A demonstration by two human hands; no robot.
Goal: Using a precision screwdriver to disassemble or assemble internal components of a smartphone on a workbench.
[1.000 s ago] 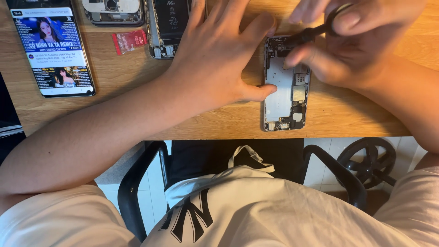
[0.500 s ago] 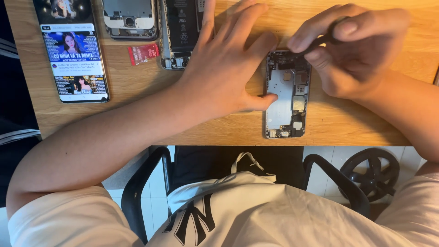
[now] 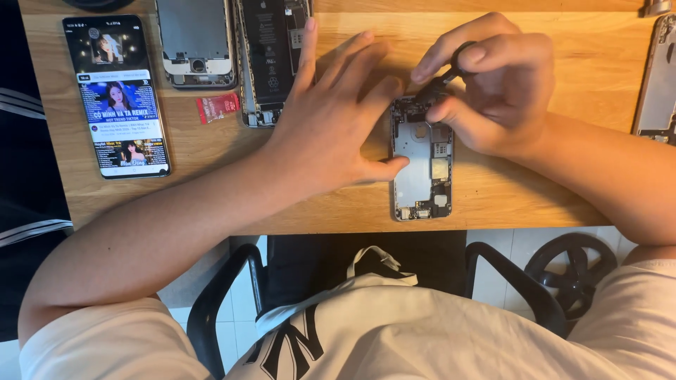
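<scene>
Head view, opened phone: the opened phone shell (image 3: 422, 165) lies flat near the near edge of the wooden desk (image 3: 563, 197), its bare inner frame facing up.
Left hand: the left hand (image 3: 331, 123) lies spread and flat, thumb against the shell's left edge, seemingly to keep it from sliding.
Right hand: the right hand (image 3: 493, 88) pinches a dark slim tool (image 3: 443, 77), tip at the shell's far end.
Far left: a lit smartphone (image 3: 116, 95), a detached panel (image 3: 196, 42), another opened phone (image 3: 271, 56), a small red card (image 3: 218, 107).
</scene>
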